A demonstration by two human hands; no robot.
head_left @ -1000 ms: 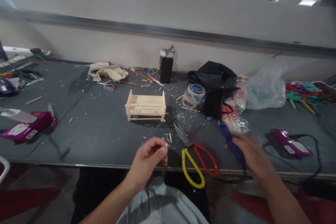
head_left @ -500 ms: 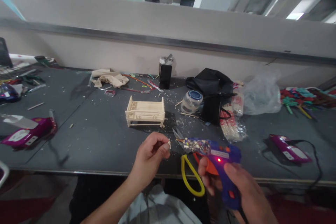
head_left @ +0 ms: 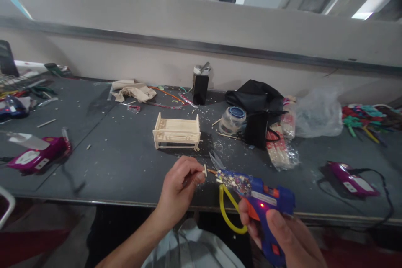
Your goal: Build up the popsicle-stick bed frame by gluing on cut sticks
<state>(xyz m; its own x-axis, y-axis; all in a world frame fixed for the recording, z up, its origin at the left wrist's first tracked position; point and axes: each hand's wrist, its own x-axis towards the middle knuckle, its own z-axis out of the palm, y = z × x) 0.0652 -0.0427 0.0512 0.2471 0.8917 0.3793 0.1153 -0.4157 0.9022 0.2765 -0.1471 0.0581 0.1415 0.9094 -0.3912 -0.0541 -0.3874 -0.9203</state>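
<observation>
Between the thumb and fingers of my left hand (head_left: 184, 180) is pinched a short wooden stick piece (head_left: 205, 170), held upright. My right hand (head_left: 282, 230) grips a blue hot glue gun (head_left: 259, 190) with an orange trigger and a lit red light; its nozzle, crusted with wood crumbs, points left and reaches up to the stick piece. Beyond my hands stands a small bed-like frame (head_left: 177, 132) built of pale wooden sticks. Scissors (head_left: 230, 213) with yellow handles lie partly hidden under the glue gun, blades pointing away.
Purple devices (head_left: 40, 153) lie at left and right. Farther back are a clear jar with a blue lid (head_left: 233, 119), a black bag (head_left: 254, 96), a packet of sticks (head_left: 282, 150), a phone (head_left: 200, 89) leaning upright and crumpled cloth (head_left: 133, 91). Wood crumbs litter the table (head_left: 125, 176).
The glue gun's nozzle has come left and slightly down to the stick piece. More of that piece now shows at my left fingertips. The view has shifted slightly.
</observation>
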